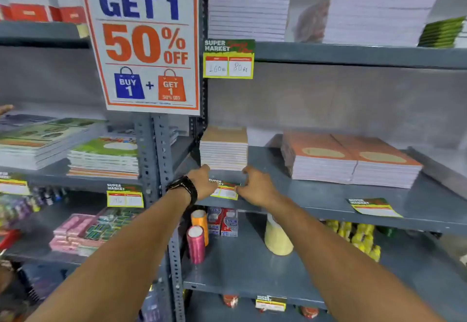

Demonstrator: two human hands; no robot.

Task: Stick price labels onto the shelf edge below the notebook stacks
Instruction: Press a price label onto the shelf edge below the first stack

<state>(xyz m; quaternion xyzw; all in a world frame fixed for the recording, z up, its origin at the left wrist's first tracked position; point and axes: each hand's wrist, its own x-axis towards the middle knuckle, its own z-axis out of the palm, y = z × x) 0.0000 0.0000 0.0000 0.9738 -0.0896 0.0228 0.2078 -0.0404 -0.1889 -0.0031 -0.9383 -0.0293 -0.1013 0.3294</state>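
Left hand: the left hand (204,182), a black watch (184,188) on its wrist, sits at the centre of the frame with its fingers curled over the left end of a price label (225,190); whether they pinch it or just press it I cannot tell
Right hand: the right hand (255,187), just right of centre, has its fingers bent and its thumb and fingertips on the right end of the same label
Label in hand: green, red and yellow with "SUPER MARKET" on it, lying at the front edge of the middle shelf (328,195), between the two hands
Below the hands: a pink spool (195,244), an orange spool (200,224) and a cream cone of thread (277,236) on the lower shelf
Loose label: a second label (373,207) lies flat on the same shelf toward the right, well apart from the hands
Notebooks: a brown-covered notebook stack (224,147) stands just behind the hands; two orange-covered stacks (351,160) sit to its right
Farther up: a stuck label (228,59) marked 160 and 80 hangs on the upper shelf edge, under a white notebook stack (249,10)
Upper left of the frame: a big "BUY 1 GET 1 50% OFF" poster (144,41) on the upright
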